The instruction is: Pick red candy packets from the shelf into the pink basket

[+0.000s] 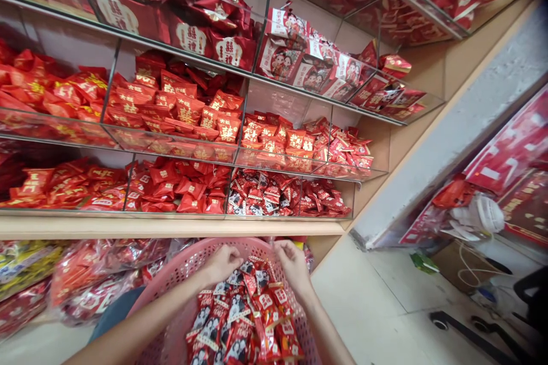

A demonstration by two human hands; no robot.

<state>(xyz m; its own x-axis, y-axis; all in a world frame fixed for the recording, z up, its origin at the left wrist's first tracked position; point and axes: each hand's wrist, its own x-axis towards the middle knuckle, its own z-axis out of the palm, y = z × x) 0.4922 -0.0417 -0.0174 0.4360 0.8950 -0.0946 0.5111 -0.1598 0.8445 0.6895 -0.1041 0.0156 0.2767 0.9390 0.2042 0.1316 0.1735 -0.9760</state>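
1. Candy packets (pixel 233 311) lie heaped inside a pink basket (pixel 156 291), below and on the body side of both hands, between the two forearms.
2. Left hand (pixel 225 265) is the nearer: its curled fingertips sit just beside the far left edge of the heap. Right hand (pixel 291 262) is a little farther off, beside the far right part of the rim.
3. Fingers on both hands are bent in and narrow, thumbs close to the forefingers. I cannot tell whether either pinches anything; the tips are too small and blurred.
4. Many packets on the right of the heap point their long axis away from the body, tilting slightly; those on the left, with black-and-white figures, lie slanted and overlapping, at mixed angles.
5. Edges: the basket's far rim tucks in by the wooden ledge (pixel 171 228), which runs crosswise just beyond the hands, with the lowest shelf bins (pixel 265 197) above it. Bagged goods (pixel 98 282) crowd the left side.
6. Room: a gap separates the two hands over the far end of the heap, bare inner wall shows left of the packets, and tiled floor (pixel 355 302) spreads to the right.
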